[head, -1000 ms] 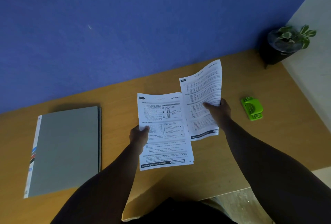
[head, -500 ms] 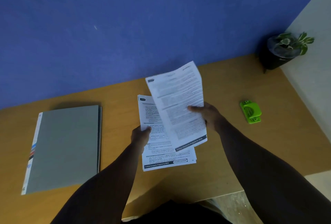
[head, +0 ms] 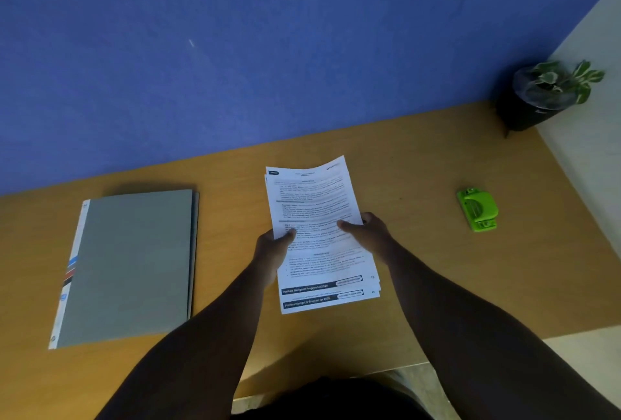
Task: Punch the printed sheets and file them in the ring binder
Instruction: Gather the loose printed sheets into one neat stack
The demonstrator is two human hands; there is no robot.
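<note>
A small stack of printed sheets (head: pixel 319 204) is held over the middle of the wooden desk (head: pixel 420 268), its edges roughly aligned. My left hand (head: pixel 270 251) grips the stack's left edge, thumb on top. My right hand (head: pixel 368 235) grips the right edge, thumb on the page. A grey ring binder (head: pixel 131 265) lies closed on the desk to the left. A green hole punch (head: pixel 478 209) sits on the desk to the right, apart from both hands.
A potted plant (head: pixel 547 93) in a dark pot stands at the desk's far right corner. A blue wall (head: pixel 268 50) rises behind the desk. The desk's front edge runs just in front of my body.
My right hand has brought its loose sheet leftward and laid it on top of the sheets in my left hand. Both hands now hold one stack.
</note>
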